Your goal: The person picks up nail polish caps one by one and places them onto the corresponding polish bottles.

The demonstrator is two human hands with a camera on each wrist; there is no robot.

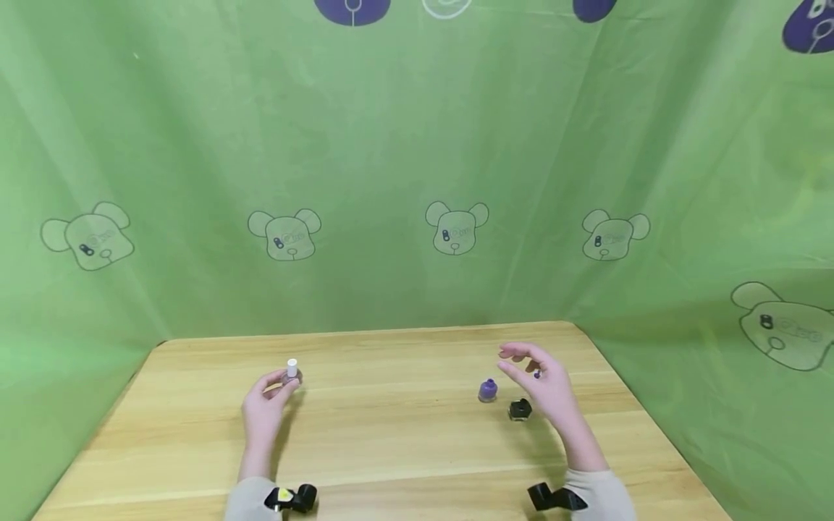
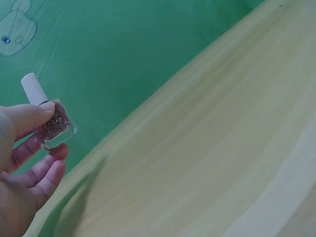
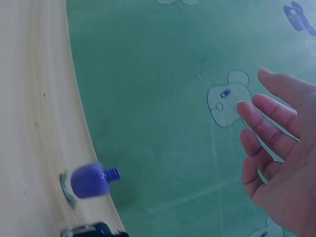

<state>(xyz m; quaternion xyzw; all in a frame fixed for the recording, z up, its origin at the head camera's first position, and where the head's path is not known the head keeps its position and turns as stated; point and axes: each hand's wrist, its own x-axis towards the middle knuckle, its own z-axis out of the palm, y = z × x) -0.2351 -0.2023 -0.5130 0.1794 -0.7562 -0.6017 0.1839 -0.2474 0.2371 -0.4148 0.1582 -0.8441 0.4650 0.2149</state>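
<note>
My left hand (image 1: 263, 416) pinches a small nail polish bottle (image 2: 57, 121) between thumb and fingers. It has a white cap (image 1: 292, 367) and reddish-brown glittery contents with a clear glass base. On the right side, my right hand (image 1: 547, 383) hovers over the table with fingers loosely bent and nothing between them. Left of it stands a purple nail polish bottle (image 1: 488, 391), its threaded neck (image 3: 113, 174) bare. A black bottle (image 1: 520, 409) stands below that hand, only partly visible in the right wrist view. Partly hidden by the right hand is a small white-and-purple item (image 1: 537, 374), its kind unclear.
The wooden table (image 1: 391, 420) spans the space between both hands. Behind it and at its sides hangs a green curtain (image 1: 378, 145) with printed bear heads. Black wrist cameras (image 1: 557, 498) sit on both sleeves.
</note>
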